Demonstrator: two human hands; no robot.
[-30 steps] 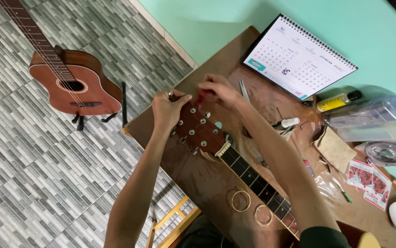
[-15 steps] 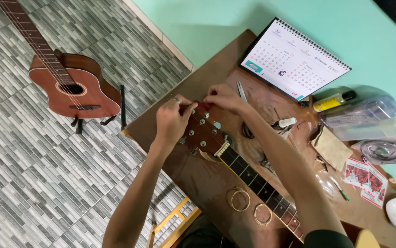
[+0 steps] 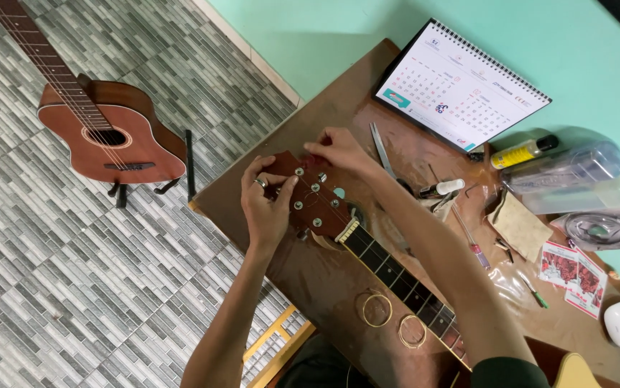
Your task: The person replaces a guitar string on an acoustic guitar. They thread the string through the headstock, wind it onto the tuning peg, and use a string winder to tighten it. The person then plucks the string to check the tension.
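on the brown table (image 3: 310,287), a guitar headstock (image 3: 313,197) lies face up with its tuning posts showing, the neck (image 3: 403,284) running back toward the person. left hand (image 3: 267,208): fingers pinched together at the headstock's outer edge, apparently on a tuner; whether a string end is also held cannot be told. right hand (image 3: 335,149): fingertips closed at the far tip of the headstock, resting on the wood there. the headstock therefore sits between both hands, left grip at its side, right grip at its end.

procedure, as judged: steady the headstock with the right hand, turn the tuner in small increments with the left, and keep the neck flat on the table. two coiled strings (image 3: 392,320) lie beside the neck, well apart from either grip. a calendar (image 3: 461,86) stands at the far edge; a second guitar (image 3: 105,129) rests on the tiled floor.
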